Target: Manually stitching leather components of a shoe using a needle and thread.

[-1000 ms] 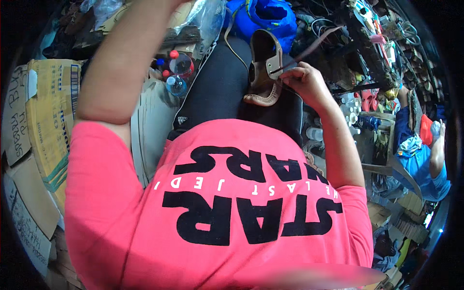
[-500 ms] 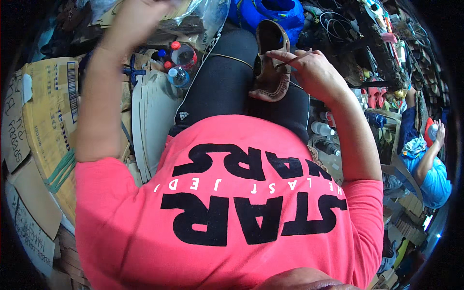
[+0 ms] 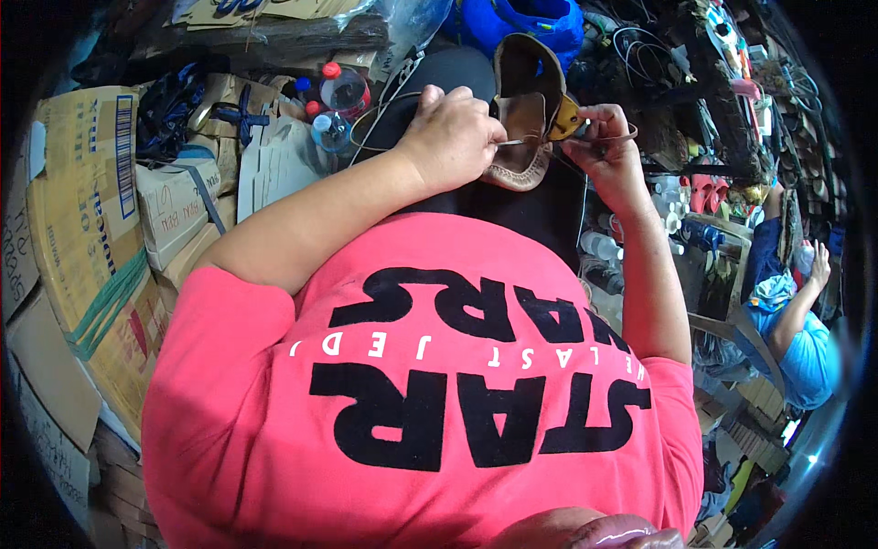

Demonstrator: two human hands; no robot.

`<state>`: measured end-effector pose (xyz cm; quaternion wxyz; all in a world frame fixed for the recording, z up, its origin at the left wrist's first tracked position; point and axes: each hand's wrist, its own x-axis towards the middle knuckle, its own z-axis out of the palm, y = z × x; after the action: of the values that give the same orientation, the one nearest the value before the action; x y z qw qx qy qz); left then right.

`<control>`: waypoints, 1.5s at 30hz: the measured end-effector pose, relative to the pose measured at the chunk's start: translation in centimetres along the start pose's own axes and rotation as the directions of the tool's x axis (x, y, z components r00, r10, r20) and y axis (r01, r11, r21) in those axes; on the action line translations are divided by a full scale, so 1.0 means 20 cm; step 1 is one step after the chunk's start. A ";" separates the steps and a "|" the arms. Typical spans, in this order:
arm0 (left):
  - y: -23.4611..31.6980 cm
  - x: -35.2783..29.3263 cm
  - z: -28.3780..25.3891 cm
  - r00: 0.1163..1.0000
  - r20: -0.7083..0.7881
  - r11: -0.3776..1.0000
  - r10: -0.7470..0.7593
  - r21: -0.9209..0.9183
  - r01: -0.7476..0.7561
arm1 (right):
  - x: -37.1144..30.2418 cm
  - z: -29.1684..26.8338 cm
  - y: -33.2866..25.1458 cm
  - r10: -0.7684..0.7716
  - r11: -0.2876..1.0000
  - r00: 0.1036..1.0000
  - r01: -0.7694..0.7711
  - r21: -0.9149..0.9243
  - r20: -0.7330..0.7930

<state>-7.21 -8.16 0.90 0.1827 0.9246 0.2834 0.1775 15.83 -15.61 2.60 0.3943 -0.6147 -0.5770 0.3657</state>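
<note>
A brown leather shoe [image 3: 521,169] with stitching along its edge rests on my lap, its opening facing up. My left hand [image 3: 450,137] is closed at the shoe's left side, pinching a thin, pale, pointed tool [image 3: 510,143] whose tip reaches over the leather. A thin brown cord [image 3: 358,125] loops out beside this hand. On the shoe's right side, my right hand [image 3: 608,145] is closed on a narrow brown strip [image 3: 626,135], fingertips against a yellow-tan piece [image 3: 566,119] with small dark holes. Fingers partly hide the grip.
Capped plastic bottles [image 3: 346,93] stand left of my legs. Cardboard boxes [image 3: 87,210] are stacked farther left. A blue bag [image 3: 553,23] lies beyond my knees. More bottles [image 3: 599,245] are at my right, and a person in a blue shirt [image 3: 805,343] sits at far right.
My left hand has come down from the upper left to the shoe. My right hand has shifted slightly right, and the yellow-tan piece now shows at the shoe's right side.
</note>
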 end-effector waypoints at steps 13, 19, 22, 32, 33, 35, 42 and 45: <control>-0.07 0.08 -0.01 0.977 -0.175 0.989 0.126 -0.051 -0.137 | 0.02 -0.05 -0.11 0.020 0.994 0.998 -0.013 -0.110 0.061; -0.11 0.10 0.02 0.984 -0.164 0.997 0.072 -0.015 -0.076 | 0.05 -0.06 -0.09 0.022 0.967 0.999 -0.014 -0.255 0.028; -0.12 0.11 0.03 0.981 -0.181 0.996 0.075 -0.043 -0.084 | 0.06 -0.10 -0.01 -0.014 0.984 0.998 0.025 -0.174 0.061; -0.11 0.12 0.05 0.991 -0.115 0.997 0.075 -0.007 -0.076 | 0.19 -0.16 0.04 0.041 0.995 0.915 0.000 -0.102 0.402; -0.11 0.12 0.05 0.990 -0.111 0.996 0.084 -0.009 -0.085 | 0.19 -0.17 0.04 0.038 0.994 0.905 0.008 -0.105 0.423; -0.11 0.12 0.05 0.990 -0.111 0.996 0.084 -0.015 -0.086 | 0.21 -0.17 0.04 0.052 0.995 0.899 -0.010 -0.100 0.436; -0.08 0.14 0.04 0.993 -0.076 0.996 0.089 -0.020 -0.091 | 0.21 -0.17 0.04 0.073 0.995 0.893 -0.033 -0.098 0.445; -0.08 0.13 0.04 0.995 -0.061 0.996 0.079 -0.041 -0.081 | 0.20 -0.17 0.05 0.079 0.996 0.902 -0.059 -0.061 0.425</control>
<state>-5.51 -5.52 0.07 0.1872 0.9253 0.2475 0.2180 19.66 -11.94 3.12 0.2308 -0.5489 -0.6355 0.4915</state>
